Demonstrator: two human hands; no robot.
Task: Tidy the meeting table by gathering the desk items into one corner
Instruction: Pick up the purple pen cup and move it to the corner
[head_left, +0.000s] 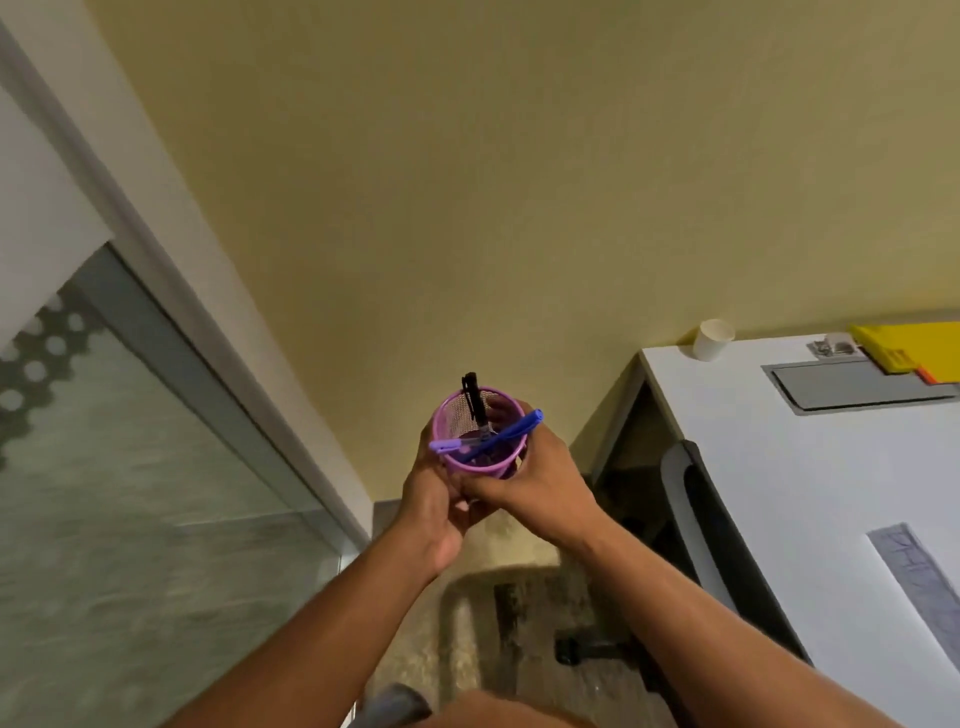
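**Pink mesh pen cup held in both hands, off the counter**

Head view, looking down and forward. A round pink wire-mesh pen cup (480, 434) is held in the air in front of the person, above the floor and well to the left of the white counter (810, 478). It touches no surface.

Left hand (434, 501): wrapped around the lower left side of the cup, fingers curled round its wall and base. Right hand (535, 478): wrapped around the right side, fingers (501, 410) curled round the far wall and showing through the mesh. Thumbs meet below the near rim. Both hands grip the cup.

Contents: a black pen with a clip (474, 397) stands nearly upright against the far rim, its top above the rim. A blue pen (511, 434) leans across the opening, its tip pointing up to the right past the rim. A light purple capped pen (457, 445) lies across the near rim, cap end sticking out to the left.

On the counter: a white paper cup (712, 340) sits at the far left corner. Right of it is a small metal object (831, 345), too blurred to identify. A yellow folder (914, 345) lies at the far right edge, partly over a grey inset cable flap (852, 387). A grey ruler-like strip (922, 587) lies near the right edge.

A dark office chair (711, 525) stands tucked against the counter's near side. A frosted glass panel (130, 467) fills the left.
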